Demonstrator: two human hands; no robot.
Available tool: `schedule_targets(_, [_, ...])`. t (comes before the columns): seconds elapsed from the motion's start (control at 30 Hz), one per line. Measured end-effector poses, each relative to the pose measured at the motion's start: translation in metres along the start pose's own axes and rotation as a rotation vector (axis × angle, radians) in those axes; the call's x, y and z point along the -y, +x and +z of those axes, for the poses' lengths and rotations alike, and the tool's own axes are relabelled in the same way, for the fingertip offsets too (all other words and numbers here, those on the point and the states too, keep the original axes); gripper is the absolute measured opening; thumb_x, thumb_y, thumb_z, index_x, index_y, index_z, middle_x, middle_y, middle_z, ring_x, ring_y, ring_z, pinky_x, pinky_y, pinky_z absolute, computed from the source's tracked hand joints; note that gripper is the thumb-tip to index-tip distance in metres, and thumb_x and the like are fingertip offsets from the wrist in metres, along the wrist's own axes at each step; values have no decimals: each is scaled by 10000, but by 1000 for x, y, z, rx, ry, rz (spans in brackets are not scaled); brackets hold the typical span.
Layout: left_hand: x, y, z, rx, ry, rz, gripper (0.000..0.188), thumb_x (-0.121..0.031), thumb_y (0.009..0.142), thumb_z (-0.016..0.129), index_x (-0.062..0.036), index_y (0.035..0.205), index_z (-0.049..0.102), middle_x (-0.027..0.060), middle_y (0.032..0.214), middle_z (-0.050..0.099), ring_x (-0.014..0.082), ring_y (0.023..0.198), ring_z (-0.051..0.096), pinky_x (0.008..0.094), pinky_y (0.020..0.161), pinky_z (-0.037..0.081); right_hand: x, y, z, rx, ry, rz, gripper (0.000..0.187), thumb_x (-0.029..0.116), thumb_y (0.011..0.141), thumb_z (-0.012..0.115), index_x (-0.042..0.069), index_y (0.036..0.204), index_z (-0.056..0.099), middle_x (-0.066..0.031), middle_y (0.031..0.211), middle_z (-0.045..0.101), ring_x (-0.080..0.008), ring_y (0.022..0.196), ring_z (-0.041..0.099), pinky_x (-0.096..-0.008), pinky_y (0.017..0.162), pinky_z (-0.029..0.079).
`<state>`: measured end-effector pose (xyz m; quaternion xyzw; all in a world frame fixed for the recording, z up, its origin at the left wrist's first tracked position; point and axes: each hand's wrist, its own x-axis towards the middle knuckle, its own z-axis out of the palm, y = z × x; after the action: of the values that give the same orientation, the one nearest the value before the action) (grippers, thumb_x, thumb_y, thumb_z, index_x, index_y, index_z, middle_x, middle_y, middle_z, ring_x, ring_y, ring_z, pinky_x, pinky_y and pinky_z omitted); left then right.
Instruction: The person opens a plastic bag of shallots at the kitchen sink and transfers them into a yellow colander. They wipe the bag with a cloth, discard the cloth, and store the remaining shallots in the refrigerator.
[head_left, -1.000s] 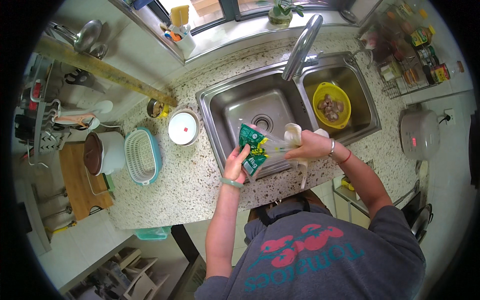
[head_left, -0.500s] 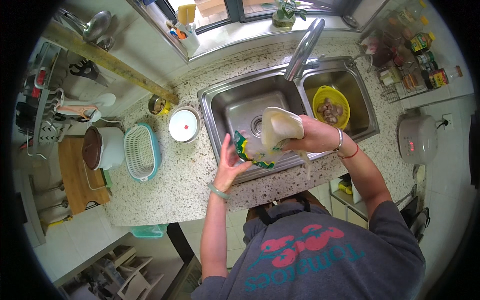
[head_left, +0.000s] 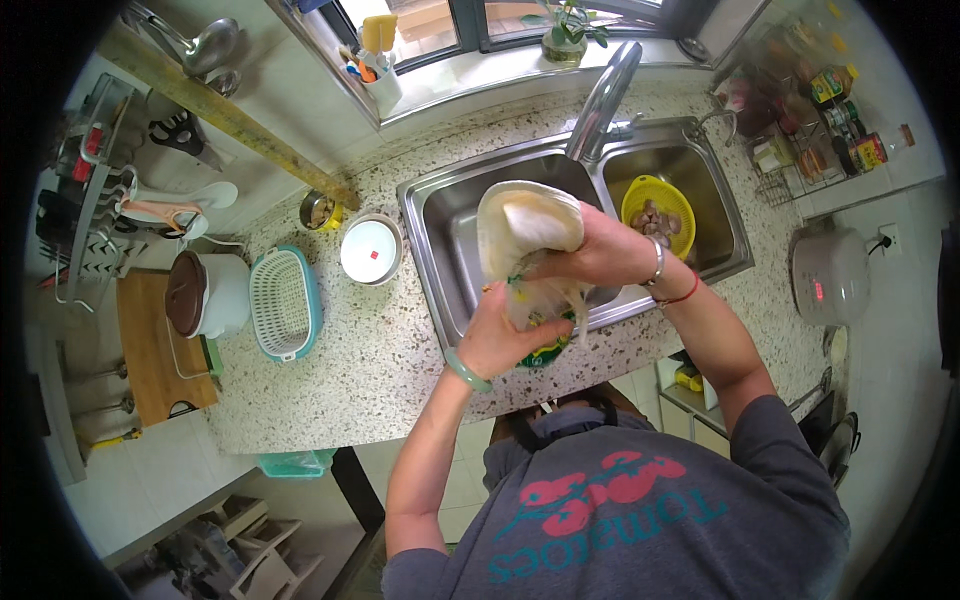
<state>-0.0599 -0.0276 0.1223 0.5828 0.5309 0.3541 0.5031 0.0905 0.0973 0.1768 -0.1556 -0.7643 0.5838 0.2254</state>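
Over the near side of the left sink basin, my right hand (head_left: 620,250) is closed on a cream-coloured, flat, folded piece (head_left: 525,225) with a rounded edge. I cannot tell its kind. Just below it hangs a clear plastic bag (head_left: 535,300) with green and yellow print, crumpled between my hands. My left hand (head_left: 500,335) grips the bag from the left, its fingertips close under the cream piece. A pale strip (head_left: 583,315) dangles beneath my right hand.
In the right basin of the steel sink (head_left: 415,225) sits a yellow colander (head_left: 681,192) with pinkish-brown pieces. The faucet (head_left: 605,105) rises behind my hands. Leftward stand white bowls (head_left: 368,250), a teal-rimmed basket (head_left: 285,300), a brown-lidded pot (head_left: 220,293) and a cutting board (head_left: 155,350).
My left hand has moved right and closed on the plastic bag. My right hand has shifted left and up with the cream piece, which now shows more of its folded face.
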Motion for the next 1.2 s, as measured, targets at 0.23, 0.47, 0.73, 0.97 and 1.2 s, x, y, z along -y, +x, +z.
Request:
schedule_targets(0.23, [35, -9, 18, -129, -1008, -199, 535, -405, 998, 364, -103, 1437, 313, 107, 1387, 431, 223, 1247, 450, 399, 1034, 391, -30, -9, -5, -446, 148, 319, 356, 322, 920, 584, 15, 1101, 585, -44, 923, 634, -103, 826, 560, -270, 723, 478])
schedule_targets(0.47, [35, -4, 23, -269, -1193, -142, 631, -527, 975, 307, -135, 1468, 261, 62, 1424, 391, 207, 1285, 400, 373, 1056, 352, -14, -70, 72, -315, 89, 317, 500, 326, 860, 634, 12, 1224, 497, -144, 1177, 498, -243, 1126, 459, -361, 957, 345])
schedule_targets(0.73, [57, -28, 33, -355, -1013, -121, 566, -326, 980, 430, -71, 1442, 224, 99, 1443, 329, 216, 1304, 375, 391, 1082, 336, -43, -28, 107, -129, -506, 7, 716, 509, 919, 421, 7, 1413, 293, -195, 1470, 285, -328, 1390, 213, -427, 1133, 158])
schedule_targets(0.97, [27, -28, 24, -351, -1234, -216, 565, -483, 988, 317, -144, 1440, 308, 101, 1398, 425, 234, 1283, 409, 416, 1052, 349, -135, -9, 68, -81, 159, 712, 584, 465, 975, 353, -9, 1296, 470, -171, 1209, 581, -290, 1115, 558, -338, 945, 428])
schedule_targets(1.2, [16, -32, -15, -191, -1390, -110, 575, -488, 993, 271, -173, 1473, 238, 140, 1415, 408, 273, 1279, 414, 414, 1052, 357, -163, -77, 57, -516, 1190, 566, 585, 471, 985, 342, 26, 1361, 392, -117, 1271, 539, -239, 1132, 552, -378, 972, 446])
